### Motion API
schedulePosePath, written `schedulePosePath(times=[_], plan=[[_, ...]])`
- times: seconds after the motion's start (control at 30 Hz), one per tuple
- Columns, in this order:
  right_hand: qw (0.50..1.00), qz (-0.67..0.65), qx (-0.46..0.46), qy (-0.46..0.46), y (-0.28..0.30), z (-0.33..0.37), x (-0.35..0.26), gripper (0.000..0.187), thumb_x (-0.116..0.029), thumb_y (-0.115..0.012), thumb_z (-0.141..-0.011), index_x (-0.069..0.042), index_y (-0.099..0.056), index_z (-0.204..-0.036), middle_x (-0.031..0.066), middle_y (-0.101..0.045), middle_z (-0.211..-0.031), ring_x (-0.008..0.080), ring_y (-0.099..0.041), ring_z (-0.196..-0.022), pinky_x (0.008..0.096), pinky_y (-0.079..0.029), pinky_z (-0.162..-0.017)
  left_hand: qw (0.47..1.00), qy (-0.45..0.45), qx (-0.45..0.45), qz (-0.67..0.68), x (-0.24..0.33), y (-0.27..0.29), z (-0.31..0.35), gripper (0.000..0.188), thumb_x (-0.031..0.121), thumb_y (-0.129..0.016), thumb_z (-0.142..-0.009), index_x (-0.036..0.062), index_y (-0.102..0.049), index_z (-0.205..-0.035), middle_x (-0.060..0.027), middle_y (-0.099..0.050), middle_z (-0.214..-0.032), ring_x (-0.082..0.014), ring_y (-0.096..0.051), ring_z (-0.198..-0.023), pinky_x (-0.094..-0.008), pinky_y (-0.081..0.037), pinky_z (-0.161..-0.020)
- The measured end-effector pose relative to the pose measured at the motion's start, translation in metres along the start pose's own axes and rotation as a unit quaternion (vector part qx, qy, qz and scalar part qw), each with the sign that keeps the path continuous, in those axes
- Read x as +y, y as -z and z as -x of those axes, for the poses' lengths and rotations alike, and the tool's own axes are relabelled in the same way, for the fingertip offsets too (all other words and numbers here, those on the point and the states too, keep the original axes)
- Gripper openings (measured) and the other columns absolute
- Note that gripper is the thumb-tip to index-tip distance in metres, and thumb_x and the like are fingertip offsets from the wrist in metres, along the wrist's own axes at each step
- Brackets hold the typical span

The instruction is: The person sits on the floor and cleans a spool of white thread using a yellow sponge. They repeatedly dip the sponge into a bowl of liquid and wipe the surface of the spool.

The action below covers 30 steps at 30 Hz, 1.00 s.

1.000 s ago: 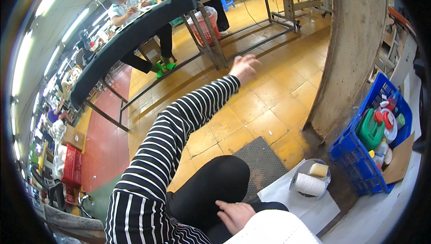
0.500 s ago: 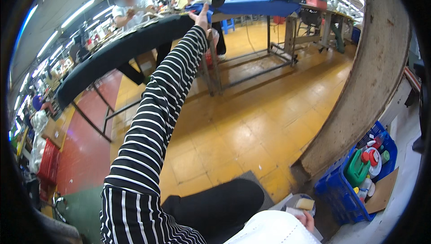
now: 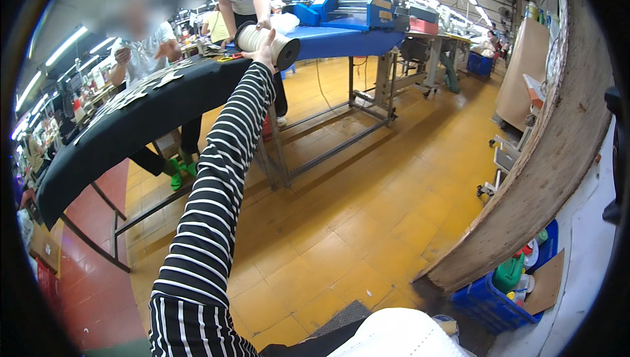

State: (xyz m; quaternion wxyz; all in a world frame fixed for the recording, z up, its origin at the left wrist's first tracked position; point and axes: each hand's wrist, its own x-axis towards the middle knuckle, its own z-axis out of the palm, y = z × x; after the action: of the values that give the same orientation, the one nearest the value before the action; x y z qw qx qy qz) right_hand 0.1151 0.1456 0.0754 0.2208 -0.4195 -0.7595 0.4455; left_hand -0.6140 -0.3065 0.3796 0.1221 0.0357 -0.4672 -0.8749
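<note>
At the end of my outstretched striped sleeve, my left hand (image 3: 263,52) is against a large spool (image 3: 257,39) of off-white cord or tape with black end discs. My thumb and fingers are spread round its near side and grip it. Across the table, a co-worker's hands (image 3: 264,24) are also at the spool. The spool is held level above the join of the dark padded table (image 3: 164,104) and the blue-covered table (image 3: 357,42). My right hand does not show; a white rounded cloth-like shape (image 3: 400,334) covers the lower edge.
Pale cut pieces (image 3: 147,88) lie on the dark table near another person. A blue machine (image 3: 354,9) stands on the blue table. To the right are a wooden board edge (image 3: 525,186) and a blue crate (image 3: 492,301) of bottles. Tiled floor (image 3: 367,226) lies between.
My left hand now grips the spool, which it only neared before. The view has tilted up and turned right. My right hand, seen low at the right before, has left the picture.
</note>
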Motion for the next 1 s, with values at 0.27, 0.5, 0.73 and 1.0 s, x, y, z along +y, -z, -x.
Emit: schedulePosePath(times=[0.27,0.5,0.73,1.0], plan=[[0.999,0.028,0.035,0.003,0.023,0.02,-0.007,0.024,-0.01,-0.054,-0.099,0.004,-0.061,-0.117,0.0136,-0.066,-0.107,0.0156,-0.063,-0.091,0.0293,-0.052,-0.08,0.996,0.006,0.003,0.089,-0.025,0.043,-0.011,0.108,0.031,-0.084,-0.064,0.018,-0.019,-0.149,-0.0195,-0.046,-0.134,-0.0334,-0.061,-0.109,-0.053,-0.054,-0.089],[0.998,0.031,0.048,0.032,0.064,0.042,0.024,0.024,-0.009,-0.054,-0.099,0.004,-0.061,-0.118,0.014,-0.066,-0.111,0.0165,-0.063,-0.095,0.0292,-0.052,-0.082,0.933,0.156,-0.285,0.152,-0.101,0.123,0.152,0.062,0.037,-0.056,-0.088,0.0005,-0.045,-0.136,-0.0209,-0.059,-0.126,-0.0347,-0.059,-0.115,-0.0495,-0.045,-0.103],[0.997,0.025,0.034,0.068,0.096,0.075,0.016,0.025,-0.009,-0.054,-0.099,0.005,-0.061,-0.118,0.0145,-0.065,-0.114,0.0173,-0.063,-0.099,0.0291,-0.052,-0.084,0.797,0.363,-0.47,0.114,-0.223,0.156,0.347,0.102,0.065,-0.07,-0.076,0.0063,-0.03,-0.15,-0.0214,-0.048,-0.138,-0.0381,-0.056,-0.115,-0.0508,-0.051,-0.098],[0.962,-0.058,-0.111,0.242,0.09,0.05,-0.011,0.023,-0.003,-0.06,-0.092,0.004,-0.064,-0.114,0.0107,-0.066,-0.11,0.0171,-0.061,-0.098,0.029,-0.047,-0.089,0.62,0.495,-0.596,0.12,-0.327,0.107,0.544,0.096,0.049,-0.077,-0.07,0.004,-0.038,-0.145,-0.021,-0.055,-0.127,-0.0353,-0.061,-0.108,-0.0456,-0.052,-0.093]])
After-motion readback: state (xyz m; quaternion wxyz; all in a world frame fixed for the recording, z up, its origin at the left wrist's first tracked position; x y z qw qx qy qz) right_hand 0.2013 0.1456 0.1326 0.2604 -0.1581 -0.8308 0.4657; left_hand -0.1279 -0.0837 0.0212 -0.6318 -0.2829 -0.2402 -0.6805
